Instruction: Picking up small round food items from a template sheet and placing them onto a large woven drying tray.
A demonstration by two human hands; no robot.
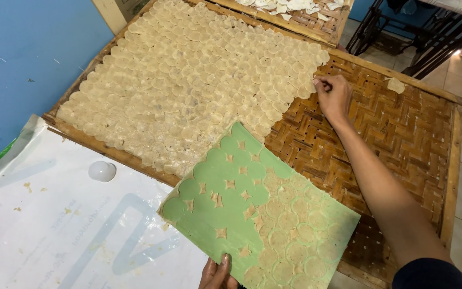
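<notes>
While the left hand grips the near edge of a green board with its thumb pressed on top, the right hand reaches out over a woven bamboo tray. Its fingertips are pinched together on a thin, pale dough round at the right edge of the spread of rounds. That spread of overlapping discs covers the left and far part of the tray, leaving the brown weave bare on the right. 1 lone round lies apart near the tray's far right rim.

On the green board, tilted across the tray's near frame, more rounds cling to its right half; the left half shows bare green with small star-shaped dough scraps between the scalloped outlines. Left of the board lies a white plastic sheet with a small white dome-shaped object resting on it. A blue wall stands at the left, and a 2nd tray with pale pieces sits beyond the 1st.
</notes>
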